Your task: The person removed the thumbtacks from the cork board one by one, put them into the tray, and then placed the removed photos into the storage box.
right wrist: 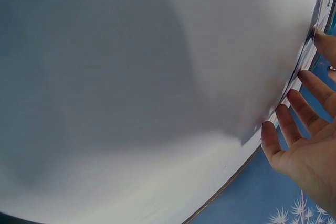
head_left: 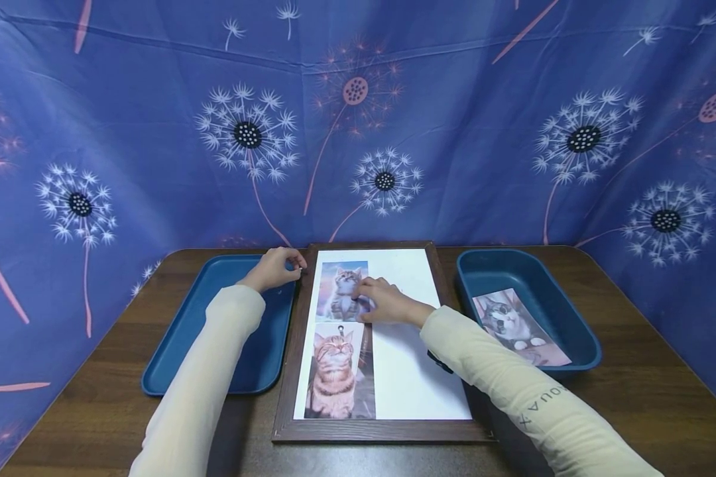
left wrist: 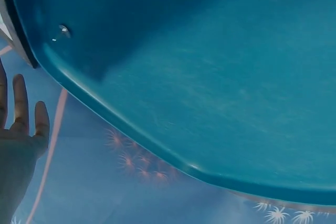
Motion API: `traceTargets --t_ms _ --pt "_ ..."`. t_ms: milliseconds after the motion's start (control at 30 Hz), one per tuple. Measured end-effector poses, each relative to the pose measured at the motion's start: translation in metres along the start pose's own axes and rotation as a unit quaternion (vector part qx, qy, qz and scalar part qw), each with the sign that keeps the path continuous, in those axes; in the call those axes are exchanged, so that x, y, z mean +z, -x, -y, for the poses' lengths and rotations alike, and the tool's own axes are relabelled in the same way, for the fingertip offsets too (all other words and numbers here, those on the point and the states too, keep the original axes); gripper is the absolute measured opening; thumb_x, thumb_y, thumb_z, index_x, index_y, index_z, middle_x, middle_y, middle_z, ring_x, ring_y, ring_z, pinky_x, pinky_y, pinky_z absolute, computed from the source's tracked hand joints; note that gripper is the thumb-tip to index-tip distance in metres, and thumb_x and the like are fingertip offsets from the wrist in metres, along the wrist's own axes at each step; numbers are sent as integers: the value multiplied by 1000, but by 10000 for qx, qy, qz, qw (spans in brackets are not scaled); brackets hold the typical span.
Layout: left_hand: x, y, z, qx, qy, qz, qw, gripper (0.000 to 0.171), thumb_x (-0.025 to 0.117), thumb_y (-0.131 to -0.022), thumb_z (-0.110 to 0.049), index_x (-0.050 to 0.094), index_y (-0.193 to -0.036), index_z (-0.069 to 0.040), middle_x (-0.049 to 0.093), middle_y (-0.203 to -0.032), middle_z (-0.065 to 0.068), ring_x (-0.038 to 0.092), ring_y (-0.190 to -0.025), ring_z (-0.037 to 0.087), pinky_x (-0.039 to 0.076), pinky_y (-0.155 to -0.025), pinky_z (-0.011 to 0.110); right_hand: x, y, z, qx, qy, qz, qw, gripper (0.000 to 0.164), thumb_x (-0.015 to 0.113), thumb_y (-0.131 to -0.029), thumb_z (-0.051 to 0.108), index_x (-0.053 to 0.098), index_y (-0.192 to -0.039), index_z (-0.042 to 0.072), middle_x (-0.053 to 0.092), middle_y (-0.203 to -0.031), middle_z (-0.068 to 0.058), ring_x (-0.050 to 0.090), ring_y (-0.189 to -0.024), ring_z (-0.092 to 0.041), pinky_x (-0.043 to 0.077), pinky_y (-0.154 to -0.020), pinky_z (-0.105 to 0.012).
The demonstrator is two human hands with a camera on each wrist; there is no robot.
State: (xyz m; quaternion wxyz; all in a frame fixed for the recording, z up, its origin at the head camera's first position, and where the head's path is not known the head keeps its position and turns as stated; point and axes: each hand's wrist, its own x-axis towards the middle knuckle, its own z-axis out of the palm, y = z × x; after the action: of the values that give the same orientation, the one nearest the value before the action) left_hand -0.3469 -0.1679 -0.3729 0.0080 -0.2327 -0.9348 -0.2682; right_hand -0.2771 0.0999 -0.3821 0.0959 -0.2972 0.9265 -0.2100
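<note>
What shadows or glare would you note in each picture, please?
Left wrist: dark shadow across part of the blue tray, glints along its rim; right wrist: broad grey shadow over the white board; head: soft sheen on the table, bottom centre.

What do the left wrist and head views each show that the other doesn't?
Only left wrist: a small silvery metal pin near one corner of the flat blue rounded tray.

Only head: the right grip touching the grey kitten photo, the orange cat photo, and the deep blue rounded bin holding a grey-and-white cat photo.

Both: that tray, the left grip, part of the dark brown rectangular frame, and the blue dandelion-print fabric backdrop.
</note>
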Motion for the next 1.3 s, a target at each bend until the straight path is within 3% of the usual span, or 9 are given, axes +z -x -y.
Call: traceTargets --t_ms 300,667,867,1300 --pt "-4 11 12 -122 -102 -34 9999 13 61 -80 -6 66 -91 -4 63 -83 7 55 -78 20 44 -75 38 1 -1 -1 17 -46 -3 10000 40 67 -82 25 56 -119 12 44 -135 -9 38 -123 -32 25 -101 -59" --pt "0 21 21 -496 -12 292 9983 15 60 -82 -6 65 -96 -3 62 -83 9 57 -62 13 45 -57 28 1 1 1 -29 -9 49 10000 42 66 -83 26 55 -120 11 44 -133 -8 39 -120 -32 29 -98 -58" --pt "3 23 23 -487 -269 211 9982 14 62 -80 -6 66 -93 -4 62 -82 7 54 -69 16 43 -64 31 1 1 1 -18 -32 37 10000 42 66 -83 26 55 -120 11 44 -133 -8 39 -119 -32 29 -98 -58" --pt "5 22 23 -451 -723 179 9962 13 63 -77 -7 67 -90 -8 65 -80 5 56 -78 21 36 -85 52 1 1 -2 27 23 5 10000 42 66 -83 27 56 -120 12 44 -133 -8 40 -118 -31 29 -98 -57"
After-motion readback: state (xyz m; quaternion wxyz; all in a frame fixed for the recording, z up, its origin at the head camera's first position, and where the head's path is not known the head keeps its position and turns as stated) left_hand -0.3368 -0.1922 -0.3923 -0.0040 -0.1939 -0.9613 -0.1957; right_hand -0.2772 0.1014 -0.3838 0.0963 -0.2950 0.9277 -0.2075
